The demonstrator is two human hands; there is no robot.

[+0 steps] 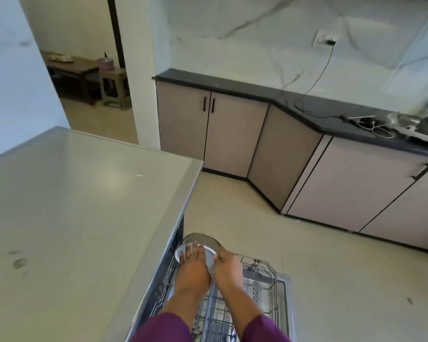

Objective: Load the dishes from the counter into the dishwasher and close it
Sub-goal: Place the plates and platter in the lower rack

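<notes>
A white plate stands on edge at the far end of the pulled-out dishwasher rack. My left hand lies over the plate's face, fingers spread across it. At the plate's right rim, my right hand pinches the edge. Just behind the plate a larger grey dish stands upright in the rack. The open dishwasher door lies flat below the rack. The beige counter beside the dishwasher is at the left.
A dark countertop over pink cabinets runs along the back and right wall, with cables and metal kitchenware at its right end. Tiled floor spreads to the right of the dishwasher. A doorway at the upper left leads to another room.
</notes>
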